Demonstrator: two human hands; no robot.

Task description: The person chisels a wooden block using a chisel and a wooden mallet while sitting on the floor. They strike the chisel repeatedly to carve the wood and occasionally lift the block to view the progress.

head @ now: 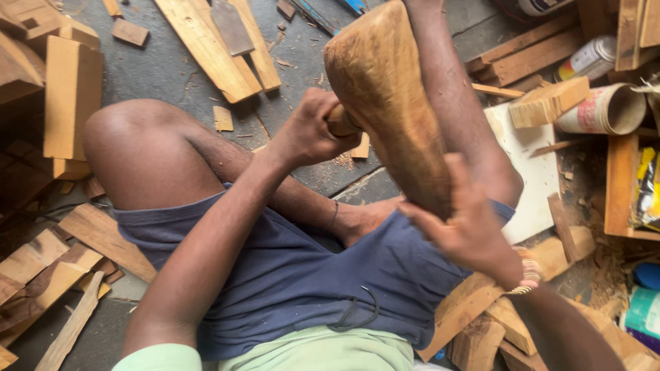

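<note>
Between both hands: carved wood piece (392, 96) braced upright.
Right hand (471, 230) grips its lower end; left hand (309, 130) clenches a wooden-handled tool (342, 122) (blade hidden) against it.

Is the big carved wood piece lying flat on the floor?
No, the carved wood piece is held up off the floor by the right hand.

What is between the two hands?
In the head view, the big carved wooden piece lies between the left hand, which grips a wooden tool handle, and the right hand.
</note>
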